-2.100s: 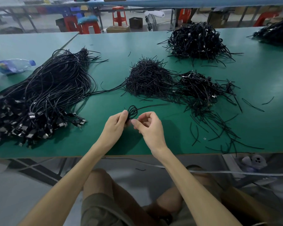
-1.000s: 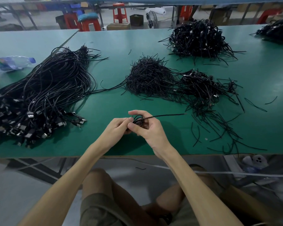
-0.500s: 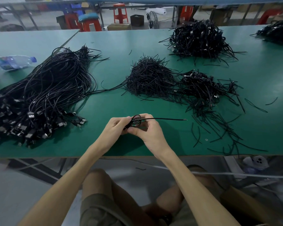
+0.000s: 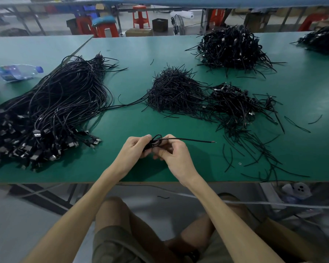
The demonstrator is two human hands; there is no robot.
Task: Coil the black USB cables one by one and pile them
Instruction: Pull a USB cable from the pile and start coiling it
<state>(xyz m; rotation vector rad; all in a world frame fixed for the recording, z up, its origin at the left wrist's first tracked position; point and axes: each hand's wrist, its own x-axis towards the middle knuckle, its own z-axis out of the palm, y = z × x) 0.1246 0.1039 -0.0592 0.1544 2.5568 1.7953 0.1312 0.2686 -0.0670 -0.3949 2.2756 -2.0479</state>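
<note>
Black USB cable [image 4: 154,142], a loose loop two seconds ago, now sits bunched tight between your hands at centre frame above the bench [image 4: 122,124]: left hand [image 4: 135,149] grips the coil, right hand [image 4: 176,156] pinches it, one stiff tail [image 4: 194,139] left to wrap.

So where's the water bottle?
In the head view, the water bottle lies on its side at the far left of the green table, just behind the big bundle of loose cables.

Both hands [image 4: 137,149] [image 4: 176,156] pinch a coiled cable [image 4: 156,141].
</note>
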